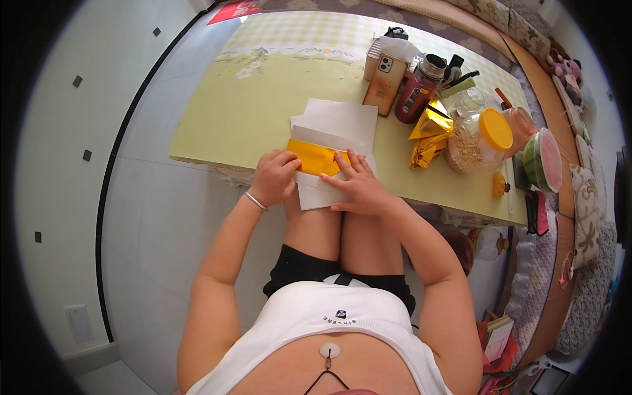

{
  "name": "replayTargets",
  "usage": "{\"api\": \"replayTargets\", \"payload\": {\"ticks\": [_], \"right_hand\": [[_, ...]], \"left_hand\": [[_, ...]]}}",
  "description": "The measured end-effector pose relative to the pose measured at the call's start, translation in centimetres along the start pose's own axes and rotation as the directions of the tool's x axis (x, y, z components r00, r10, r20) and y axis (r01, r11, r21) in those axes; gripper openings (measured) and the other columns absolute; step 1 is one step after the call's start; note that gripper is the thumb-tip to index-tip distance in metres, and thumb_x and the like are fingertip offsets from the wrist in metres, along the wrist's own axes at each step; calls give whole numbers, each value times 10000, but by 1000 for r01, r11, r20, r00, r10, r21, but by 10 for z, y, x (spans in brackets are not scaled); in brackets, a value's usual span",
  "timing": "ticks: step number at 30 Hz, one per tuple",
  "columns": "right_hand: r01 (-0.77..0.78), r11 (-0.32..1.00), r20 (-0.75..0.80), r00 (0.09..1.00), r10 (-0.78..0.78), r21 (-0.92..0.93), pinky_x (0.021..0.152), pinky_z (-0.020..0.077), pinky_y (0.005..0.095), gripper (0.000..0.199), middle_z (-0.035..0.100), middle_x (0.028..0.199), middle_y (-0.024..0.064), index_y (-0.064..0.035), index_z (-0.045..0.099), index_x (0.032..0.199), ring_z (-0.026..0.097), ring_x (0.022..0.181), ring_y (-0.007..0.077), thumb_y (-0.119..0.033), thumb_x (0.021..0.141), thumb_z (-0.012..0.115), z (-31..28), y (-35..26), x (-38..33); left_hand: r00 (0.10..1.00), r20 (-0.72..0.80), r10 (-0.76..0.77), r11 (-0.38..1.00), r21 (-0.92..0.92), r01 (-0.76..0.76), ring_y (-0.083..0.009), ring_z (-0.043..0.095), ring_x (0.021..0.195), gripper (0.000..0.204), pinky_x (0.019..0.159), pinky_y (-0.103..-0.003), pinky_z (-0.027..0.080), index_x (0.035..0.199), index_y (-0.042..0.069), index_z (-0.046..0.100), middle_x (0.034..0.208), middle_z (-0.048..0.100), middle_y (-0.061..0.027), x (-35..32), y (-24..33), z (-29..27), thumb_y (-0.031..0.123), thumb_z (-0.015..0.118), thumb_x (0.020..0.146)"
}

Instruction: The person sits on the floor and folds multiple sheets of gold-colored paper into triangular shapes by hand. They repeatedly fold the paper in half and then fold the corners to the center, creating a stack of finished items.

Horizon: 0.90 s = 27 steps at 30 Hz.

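A shiny gold paper (311, 157) lies across white paper sheets (334, 117) at the table's near edge. Its left end is pinched in my left hand (275, 175), whose fingers are closed and which has a bangle at the wrist. My right hand (361, 185) rests with spread fingers on the gold paper's right part and the white sheet beneath. That hand covers the gold paper's right end. The lower part of the white sheets reaches over the edge above my thighs.
Right of the papers, crumpled gold foil (429, 148), a propped phone (385, 84), a red bottle (419, 89), a yellow-lidded jar (469, 145) and a cut watermelon (542, 160) crowd the table. A yellow-green cloth (224, 118) covers it. A long seat with cushions (582, 214) stands at right.
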State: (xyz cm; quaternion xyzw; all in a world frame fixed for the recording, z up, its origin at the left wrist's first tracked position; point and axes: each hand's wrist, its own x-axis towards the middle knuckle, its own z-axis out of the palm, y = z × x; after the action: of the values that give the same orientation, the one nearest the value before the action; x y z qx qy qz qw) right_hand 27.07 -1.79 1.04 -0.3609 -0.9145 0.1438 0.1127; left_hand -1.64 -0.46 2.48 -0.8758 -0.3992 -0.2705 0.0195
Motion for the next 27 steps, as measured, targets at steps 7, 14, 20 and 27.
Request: {"api": "replayTargets", "payload": {"ticks": [7, 14, 20, 27], "right_hand": [[7, 997, 21, 1000, -8, 75, 1236, 114, 577, 642, 230, 1654, 253, -325, 564, 1461, 85, 1536, 513, -528, 873, 722, -3, 3, -1], [6, 994, 24, 1000, -9, 113, 1238, 104, 578, 624, 242, 1655, 241, -315, 576, 1453, 79, 1539, 506, -522, 881, 714, -2, 8, -1], [1, 985, -57, 998, 9, 175, 1240, 153, 562, 502, 346, 1622, 200, -220, 651, 1353, 165, 1544, 445, -317, 873, 762, -3, 9, -2], [-2, 917, -242, 964, 107, 398, 1149, 386, 492, 210, 668, 1291, 112, -73, 680, 997, 521, 1347, 388, -171, 834, 770, -8, 12, 5]], "left_hand": [[980, 59, 192, 981, 8, -193, -315, 627, 1099, 326, 980, -441, 482, 1074, 38, 688, 1146, 668, -113, 4, -13, -5, 44, 642, 751], [959, 118, 256, 966, -1, -257, -318, 644, 1072, 286, 941, -431, 516, 1076, 38, 691, 1154, 676, -115, 10, -24, 5, 53, 670, 791], [944, 18, 330, 933, 146, -329, -265, 657, 997, 120, 903, -409, 525, 906, 49, 683, 1037, 694, -88, 10, -35, 8, 107, 657, 805], [976, -77, 204, 961, -177, -215, -293, 677, 979, 116, 891, -419, 544, 885, 54, 679, 996, 726, -91, 5, 26, 24, 61, 713, 774]]}}
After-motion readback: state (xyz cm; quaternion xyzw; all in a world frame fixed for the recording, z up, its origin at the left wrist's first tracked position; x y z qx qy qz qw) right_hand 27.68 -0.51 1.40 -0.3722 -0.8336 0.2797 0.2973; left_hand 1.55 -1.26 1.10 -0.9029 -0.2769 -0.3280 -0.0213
